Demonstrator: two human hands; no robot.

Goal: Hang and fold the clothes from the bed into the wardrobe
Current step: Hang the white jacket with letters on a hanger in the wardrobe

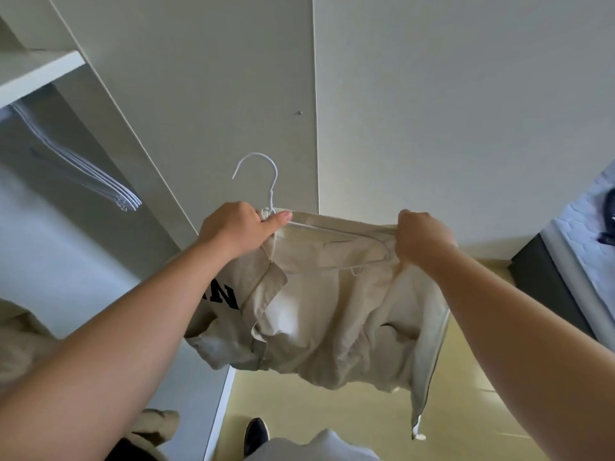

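Left hand (238, 227) grips the neck of the white hanger (270, 197); right hand (422, 239) pinches the beige jacket (332, 311) over the hanger's other end. The jacket sags below the hanger, soft and probably light; best held at collar and shoulders.

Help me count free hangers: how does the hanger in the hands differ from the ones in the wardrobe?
The held hanger carries a beige jacket; the wardrobe hangers are bare. The held hanger is single, gripped at its neck by the left hand, hook free in the air, while the right hand grips the jacket at its other end; the wardrobe hangers are several, bunched together, hanging under the shelf. Both look thin and white.
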